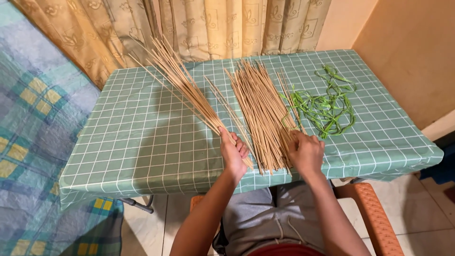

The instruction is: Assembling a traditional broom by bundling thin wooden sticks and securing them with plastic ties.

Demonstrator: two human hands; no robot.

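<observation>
My left hand (pixel 233 152) grips the near end of a bundle of thin tan sticks (pixel 182 83) that fans out to the far left over the table. My right hand (pixel 305 150) rests with bent fingers on the near end of a loose pile of the same tan sticks (pixel 259 106) lying in the middle of the table. Whether it pinches any stick is hidden under the fingers. A tangle of green strips (pixel 327 106) lies just right of the pile.
The table carries a green checked cloth (pixel 137 142) and stands against patterned tan curtains (pixel 189 28). A blue and yellow checked bedspread (pixel 33 118) lies to the left. An orange chair arm (pixel 374 218) and a tan wall (pixel 412 52) are on the right.
</observation>
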